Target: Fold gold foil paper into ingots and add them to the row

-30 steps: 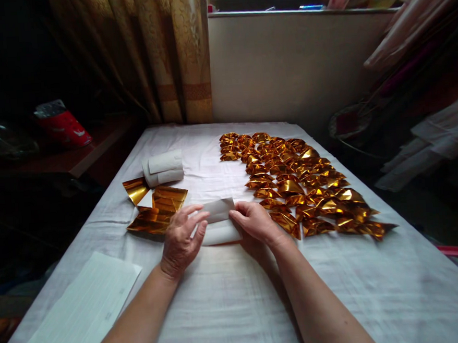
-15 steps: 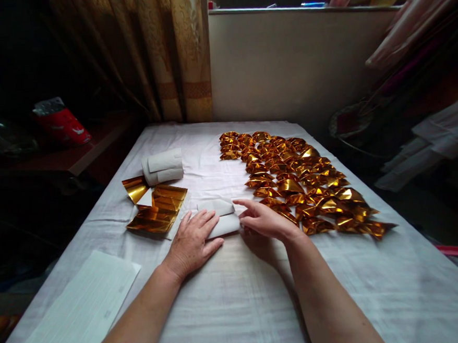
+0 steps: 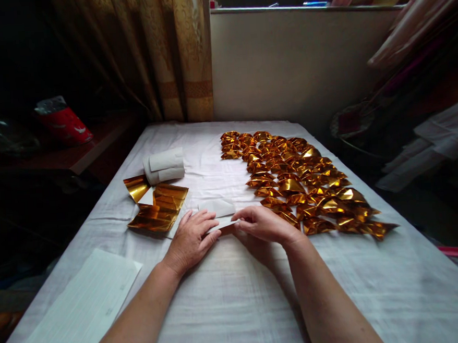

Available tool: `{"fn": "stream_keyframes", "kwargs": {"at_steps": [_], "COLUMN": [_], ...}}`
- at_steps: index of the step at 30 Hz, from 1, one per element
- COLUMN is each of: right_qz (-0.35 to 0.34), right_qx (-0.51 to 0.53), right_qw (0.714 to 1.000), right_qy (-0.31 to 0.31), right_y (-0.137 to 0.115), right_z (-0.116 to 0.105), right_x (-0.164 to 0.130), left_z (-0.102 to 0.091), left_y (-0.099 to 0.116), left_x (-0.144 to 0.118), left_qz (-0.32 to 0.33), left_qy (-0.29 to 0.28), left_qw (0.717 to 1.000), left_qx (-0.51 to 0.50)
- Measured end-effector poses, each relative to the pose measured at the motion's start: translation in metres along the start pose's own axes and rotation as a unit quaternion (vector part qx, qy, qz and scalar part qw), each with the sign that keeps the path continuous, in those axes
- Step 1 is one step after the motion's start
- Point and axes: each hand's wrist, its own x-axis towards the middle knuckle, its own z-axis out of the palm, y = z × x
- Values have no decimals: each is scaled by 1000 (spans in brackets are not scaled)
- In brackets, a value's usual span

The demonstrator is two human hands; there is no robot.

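A: What is the person doing with the hands?

B: Both are pressing on a small white paper sheet [image 3: 220,209] lying on the white tablecloth [image 3: 238,306]. The left hand [image 3: 190,238] is lying flat with its fingers spread over the sheet's left part, not gripping anything. The right hand [image 3: 264,224] is resting on the sheet's right end, fingers curled down onto its edge (whether they are pinching it, the view is not showing).

A: And where is the sheet sitting?

B: Near the middle of the table, partly folded, with a flap showing at 12 o'clock from the left hand's fingertips.

A: What is lying around it?

B: At 10 o'clock from the left hand, a stack of gold foil sheets [image 3: 159,210] is lying just beside the sheet. Farther at 11 o'clock, a roll of white paper [image 3: 164,166] is resting. From 12 to 3 o'clock of the right hand, folded gold pieces [image 3: 300,182] are spreading in rows, the nearest almost touching the knuckles. At 8 o'clock, a large white lined sheet [image 3: 78,312] is lying at the table's edge.
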Motion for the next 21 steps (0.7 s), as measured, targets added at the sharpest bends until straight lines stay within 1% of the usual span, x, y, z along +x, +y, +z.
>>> {"fn": "stream_keyframes", "kwargs": {"at_steps": [2, 6, 9, 12, 16, 18, 21], "right_qz": [5, 48, 90, 126, 146, 156, 173], "right_qx": [-26, -103, -139, -170, -204, -207, -206], "right_qw": [1000, 990, 978, 967, 955, 952, 949], "right_qy": [10, 88, 124, 143, 160, 165, 167], "right_y": [-1, -5, -9, -13, -18, -21, -23], "right_z": [0, 8, 14, 19, 22, 23, 25], "right_x": [2, 8, 12, 14, 14, 14, 15], "left_z": [1, 2, 3, 6, 10, 11, 11], "left_y": [-1, -3, -5, -7, -11, -12, -12], "left_x": [1, 2, 2, 3, 3, 3, 3], "left_qz": [-7, -17, -16, -29, -43, -38, -22], "left_qy": [12, 30, 50, 83, 116, 120, 101], "left_qw": [1000, 999, 998, 995, 990, 991, 994], "left_qx": [-14, -29, -34, -52, -66, -56, -37]}}
